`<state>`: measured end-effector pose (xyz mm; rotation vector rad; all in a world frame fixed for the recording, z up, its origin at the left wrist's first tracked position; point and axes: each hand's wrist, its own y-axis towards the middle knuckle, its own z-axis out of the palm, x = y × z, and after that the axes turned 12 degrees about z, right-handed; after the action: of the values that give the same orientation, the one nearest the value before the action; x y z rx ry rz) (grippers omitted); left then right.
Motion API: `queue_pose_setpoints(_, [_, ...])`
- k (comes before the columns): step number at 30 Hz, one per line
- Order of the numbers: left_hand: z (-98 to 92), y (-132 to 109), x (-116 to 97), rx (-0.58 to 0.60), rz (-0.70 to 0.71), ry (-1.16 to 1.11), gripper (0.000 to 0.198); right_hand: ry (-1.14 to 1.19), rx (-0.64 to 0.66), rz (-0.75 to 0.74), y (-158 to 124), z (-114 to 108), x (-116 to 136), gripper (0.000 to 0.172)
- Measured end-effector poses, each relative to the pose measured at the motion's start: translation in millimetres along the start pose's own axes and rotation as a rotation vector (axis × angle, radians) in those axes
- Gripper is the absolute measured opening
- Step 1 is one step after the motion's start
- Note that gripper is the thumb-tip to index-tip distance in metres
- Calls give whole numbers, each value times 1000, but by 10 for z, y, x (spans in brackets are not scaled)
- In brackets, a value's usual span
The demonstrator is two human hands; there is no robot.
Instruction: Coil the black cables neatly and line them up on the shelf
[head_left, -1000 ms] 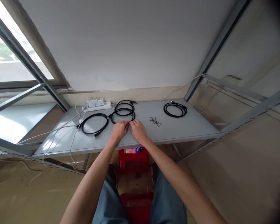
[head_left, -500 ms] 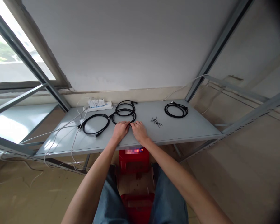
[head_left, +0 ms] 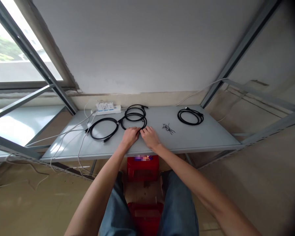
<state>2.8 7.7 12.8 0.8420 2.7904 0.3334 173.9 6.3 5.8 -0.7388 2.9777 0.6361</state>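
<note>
**Fingers [head_left: 137,131] curled on a coiled black cable [head_left: 145,123]**

Both hands are together at the near edge of the front loop, their fingers bent down and almost meeting at the fingertips. The left hand [head_left: 130,137] and right hand [head_left: 149,137] cover that stretch of cable, so I cannot tell whether they are pinching it or only resting on it. The coiled black cable lies flat on a grey steel shelf [head_left: 186,139], near its front edge and almost at its middle.

Just behind it, and touching it, lies a second black coil [head_left: 135,105]. A third black coil [head_left: 103,119] sits to the left, its end nearly reaching the front loop, and a fourth black coil [head_left: 189,124] lies well apart to the right. As things lie, all four cables are already gathered into loops, with none stretched out. No binding can be made out on any of them, though the loops are small in view.

Between the front loop and the right coil sits a small black tangle [head_left: 168,128], too small to identify, and untouched by either hand. A white power strip [head_left: 105,109] stands against the wall at the back of the shelf, with white cables [head_left: 71,129] trailing from it over the shelf's left end.
</note>
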Motion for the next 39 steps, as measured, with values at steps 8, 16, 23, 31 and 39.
queue_pose_setpoints(8, [15, 3, 13, -21, 10, -14, 26, -92, -9, -131, 149, -99, -43, 28])
queue_pose_setpoints(16, [55, 6, 44, -9, -24, 1, 25, -176, -26, -430, 347, -247, -132, 33])
queue_pose_setpoints(23, [49, 2, 66, -7, 1, -30, 19, -205, -89, -631, 334, -245, -255, 33])
queue_pose_setpoints(31, [31, 6, 42, -20, -13, -21, 25, -158, -70, -546, 359, -257, -233, 36])
queue_pose_setpoints(39, [27, -3, 42, -45, -7, -72, 35, 140, 19, 74, 168, -99, -141, 23])
